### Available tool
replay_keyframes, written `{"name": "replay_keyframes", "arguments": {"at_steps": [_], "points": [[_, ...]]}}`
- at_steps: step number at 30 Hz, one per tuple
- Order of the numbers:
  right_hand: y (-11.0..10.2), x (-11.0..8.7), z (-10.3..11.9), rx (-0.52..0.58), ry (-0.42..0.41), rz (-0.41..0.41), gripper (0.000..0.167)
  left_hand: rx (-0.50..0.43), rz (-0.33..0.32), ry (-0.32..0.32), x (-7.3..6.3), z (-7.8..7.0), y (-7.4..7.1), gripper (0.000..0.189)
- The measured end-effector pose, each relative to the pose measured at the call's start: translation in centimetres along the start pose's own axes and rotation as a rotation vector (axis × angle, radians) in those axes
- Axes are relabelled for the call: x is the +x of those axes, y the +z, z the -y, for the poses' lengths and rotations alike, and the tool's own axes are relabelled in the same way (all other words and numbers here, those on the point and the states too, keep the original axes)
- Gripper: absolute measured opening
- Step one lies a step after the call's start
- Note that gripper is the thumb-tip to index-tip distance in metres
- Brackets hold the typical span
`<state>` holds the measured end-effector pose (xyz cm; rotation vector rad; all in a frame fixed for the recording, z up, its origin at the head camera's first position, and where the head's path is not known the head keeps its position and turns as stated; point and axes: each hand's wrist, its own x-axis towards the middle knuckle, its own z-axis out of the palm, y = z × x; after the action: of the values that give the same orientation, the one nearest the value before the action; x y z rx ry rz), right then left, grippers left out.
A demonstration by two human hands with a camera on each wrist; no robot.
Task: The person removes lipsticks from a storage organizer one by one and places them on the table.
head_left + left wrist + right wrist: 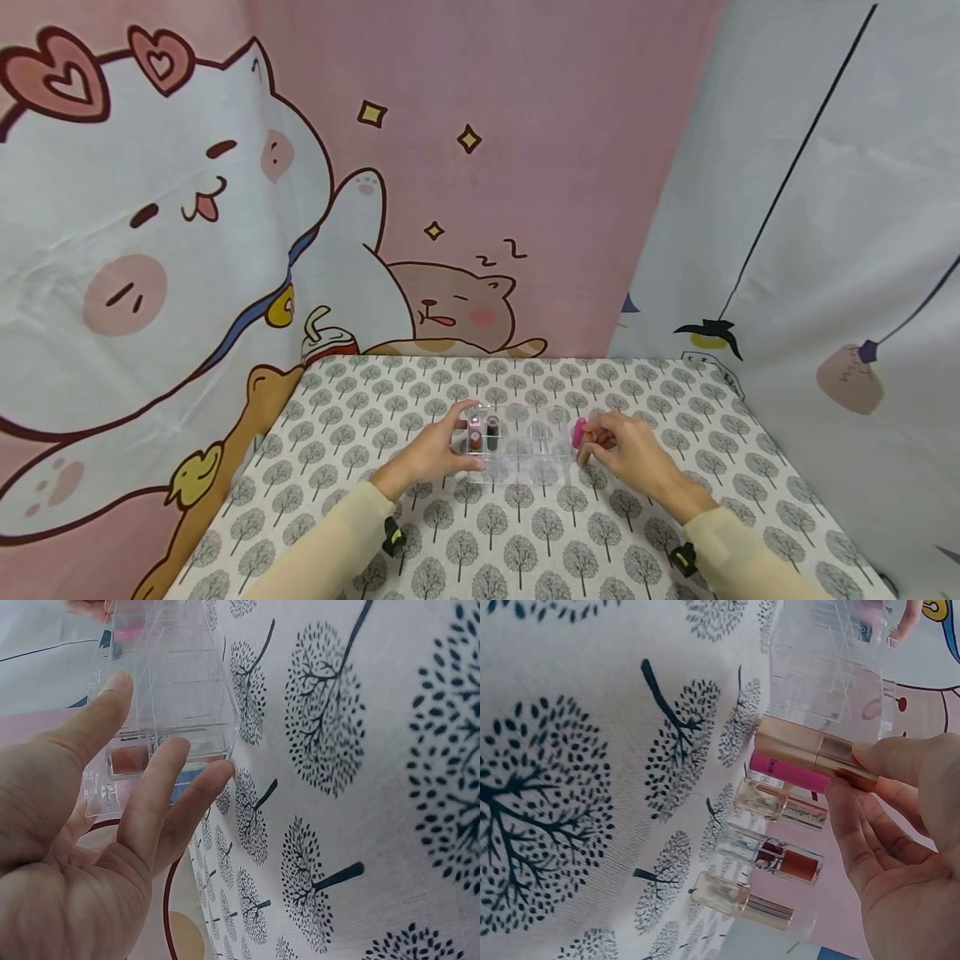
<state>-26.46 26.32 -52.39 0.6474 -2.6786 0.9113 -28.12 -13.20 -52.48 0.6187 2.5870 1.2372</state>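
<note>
A clear compartmented organizer [521,473] lies on the patterned cloth, with several lip-colour tubes [492,435] in its left end. My left hand [435,446] grips that end, thumb on the near side and fingers on the far side; a red-brown tube [129,759] shows through the plastic beside the fingers. At the organizer's right end, my right hand [622,446] pinches a gold lipstick tube [795,750] between thumb and fingers. Just behind it stands a bright pink tube [578,432], partly hidden by the gold one in the right wrist view.
Beyond the pink tube, the right wrist view shows a clear-and-gold tube [780,802], a red lip gloss [791,862] and another gold-capped tube [742,901] in a row. The tree-print tablecloth [491,550] runs back to a cartoon curtain [525,208].
</note>
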Motion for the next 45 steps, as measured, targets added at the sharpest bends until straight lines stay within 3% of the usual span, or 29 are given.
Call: {"name": "replay_keyframes", "arguments": {"at_steps": [10, 20, 45], "points": [[0.42, -0.06, -0.31, 0.007, -0.019, -0.012, 0.03, -0.002, 0.0, 0.0, 0.01, 0.09, -0.03, 0.112], [0.5, 0.12, -0.34, 0.004, -0.008, 0.019, 0.029, -0.015, -0.008, -0.002, -0.05, 0.14, 0.12, 0.112], [-0.29, 0.21, 0.26, -0.023, 0.022, 0.003, 0.02, -0.021, -0.004, 0.003, -0.08, 0.07, 0.04, 0.11]]}}
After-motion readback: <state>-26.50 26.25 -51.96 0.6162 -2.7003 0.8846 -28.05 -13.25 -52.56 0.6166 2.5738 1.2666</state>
